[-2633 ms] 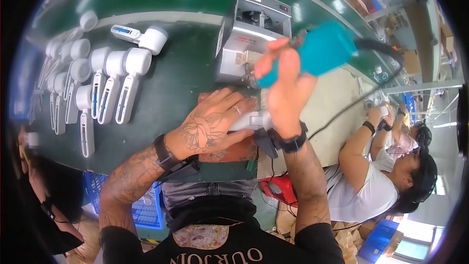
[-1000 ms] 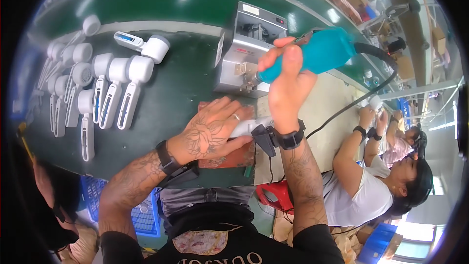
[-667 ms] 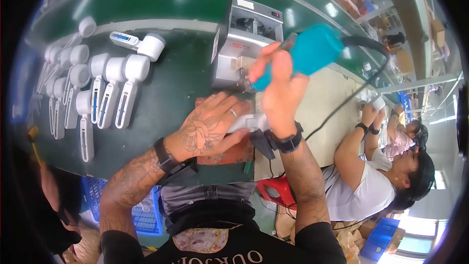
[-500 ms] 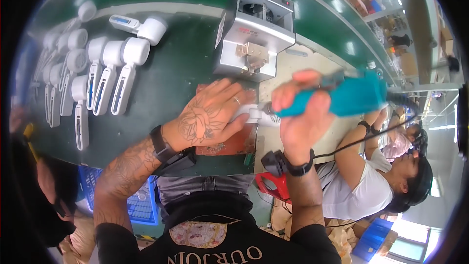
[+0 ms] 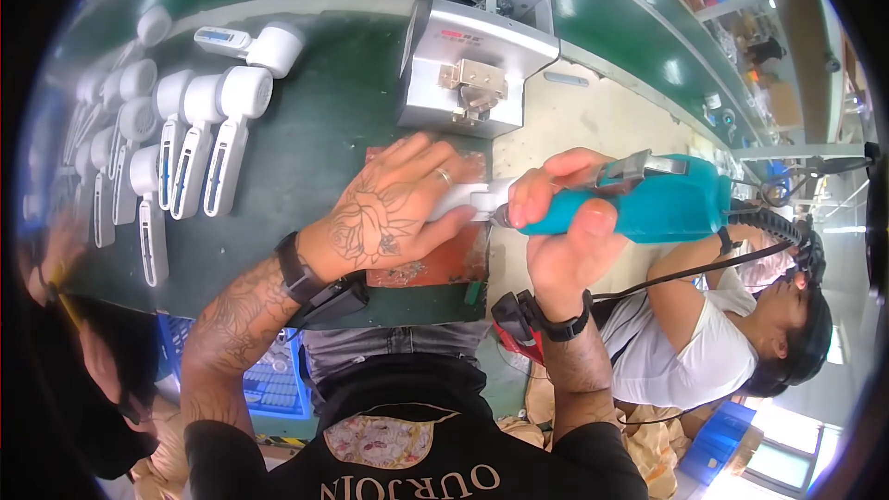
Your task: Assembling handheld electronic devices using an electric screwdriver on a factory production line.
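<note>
Over a reddish-brown pad (image 5: 440,265), my left hand (image 5: 384,208) is closed on a white handheld fan (image 5: 469,198), its palm covering most of the handle. My right hand (image 5: 572,241) grips a teal electric screwdriver (image 5: 674,199), held nearly level. Its dark tip meets the fan, or comes very close to it, around the joint between handle and head; the exact contact is hidden by my fingers. Just beyond the pad stands a silver screw feeder (image 5: 482,46) with an open top compartment and a metal bracket at its front.
Several finished-looking white fans (image 5: 227,143) lie on the green mat (image 5: 319,111) to the left. A black cable (image 5: 685,280) trails from the screwdriver's side. A person in a white shirt (image 5: 681,343) sits at the right; another person's arm (image 5: 97,352) shows at far left. A blue crate (image 5: 278,384) sits below the table edge.
The screwdriver and my right hand have steadied from a blur, with the tool's body slightly lower. The fan's vented head, visible before, is now mostly hidden. My left hand keeps its hold.
</note>
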A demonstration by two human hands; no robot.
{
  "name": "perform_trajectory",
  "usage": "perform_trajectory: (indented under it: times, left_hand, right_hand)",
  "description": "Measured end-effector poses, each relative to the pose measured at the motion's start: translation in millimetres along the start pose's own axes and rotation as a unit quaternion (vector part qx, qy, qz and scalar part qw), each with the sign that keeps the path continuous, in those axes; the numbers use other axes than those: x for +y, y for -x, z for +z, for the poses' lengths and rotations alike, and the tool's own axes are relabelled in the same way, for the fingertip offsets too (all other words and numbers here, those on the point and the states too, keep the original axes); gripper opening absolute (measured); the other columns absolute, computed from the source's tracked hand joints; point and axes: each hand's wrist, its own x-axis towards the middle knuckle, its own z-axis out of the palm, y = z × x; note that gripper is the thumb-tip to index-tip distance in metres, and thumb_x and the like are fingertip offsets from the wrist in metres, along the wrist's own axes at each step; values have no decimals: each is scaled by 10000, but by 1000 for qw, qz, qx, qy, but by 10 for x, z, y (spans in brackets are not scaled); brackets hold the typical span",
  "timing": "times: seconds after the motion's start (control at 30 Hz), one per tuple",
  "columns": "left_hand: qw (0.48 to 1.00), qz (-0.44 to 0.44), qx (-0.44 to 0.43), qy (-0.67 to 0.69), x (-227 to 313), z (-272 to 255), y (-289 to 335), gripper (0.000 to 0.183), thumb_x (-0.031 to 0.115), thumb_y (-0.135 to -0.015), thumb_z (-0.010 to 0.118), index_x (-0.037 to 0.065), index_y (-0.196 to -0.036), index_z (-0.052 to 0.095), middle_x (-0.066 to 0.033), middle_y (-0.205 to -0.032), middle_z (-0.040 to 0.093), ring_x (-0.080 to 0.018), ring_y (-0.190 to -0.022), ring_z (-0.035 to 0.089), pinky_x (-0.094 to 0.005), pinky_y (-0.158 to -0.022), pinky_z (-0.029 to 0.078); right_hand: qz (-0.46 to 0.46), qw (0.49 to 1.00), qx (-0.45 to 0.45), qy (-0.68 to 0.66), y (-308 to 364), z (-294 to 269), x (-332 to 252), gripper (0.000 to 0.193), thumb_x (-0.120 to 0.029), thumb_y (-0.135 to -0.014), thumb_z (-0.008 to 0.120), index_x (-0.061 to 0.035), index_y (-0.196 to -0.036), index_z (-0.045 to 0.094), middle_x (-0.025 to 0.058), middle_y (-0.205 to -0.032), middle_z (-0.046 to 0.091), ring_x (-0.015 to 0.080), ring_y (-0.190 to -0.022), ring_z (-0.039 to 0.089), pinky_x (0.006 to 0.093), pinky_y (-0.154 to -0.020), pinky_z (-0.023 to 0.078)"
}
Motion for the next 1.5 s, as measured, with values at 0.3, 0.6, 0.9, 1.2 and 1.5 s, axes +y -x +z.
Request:
perform_trajectory:
  times: [0.3,0.6,0.9,1.2,1.5]
  left_hand:
    - [999,23,-22,-19,-3,-49,-86,424,218,-862,648,20,-1232,587,-118,-1051,569,-312,-944,536,-422,-869,440]
    - [998,15,-48,-31,176,-94,-127,443,161,-792,701,70,-1216,613,-84,-1242,592,-314,-1039,558,-440,-874,435]
    - [994,87,-34,-57,332,-156,-81,413,186,-767,730,55,-1149,639,-99,-1172,610,-322,-1004,579,-446,-857,460]
    - [988,134,4,-71,462,-187,245,383,139,-736,800,81,-1074,629,-94,-940,667,-306,-795,634,-411,-707,490]
    - [966,-74,160,-188,-27,-720,637,353,-73,-902,545,-13,-1249,564,-239,-1123,559,-412,-1011,576,-449,-870,469]
  right_hand:
    - [8,998,-13,-63,-47,37,49,415,-384,-914,658,-8,-944,485,106,-639,519,220,-551,537,346,-497,454]
    - [30,997,-18,-66,171,-95,217,163,-82,-902,620,-1,-960,491,93,-768,551,181,-667,570,315,-634,479]
    - [112,994,-7,-8,216,-73,-235,118,-36,-927,549,19,-1031,549,78,-766,579,156,-676,571,279,-651,475]
    - [73,979,47,-182,612,-361,-587,585,-487,-872,719,34,-1076,544,97,-739,576,202,-685,572,352,-653,475]
    - [80,990,53,-104,602,-468,-490,586,-486,-864,732,42,-1069,580,94,-738,597,185,-689,591,319,-627,477]
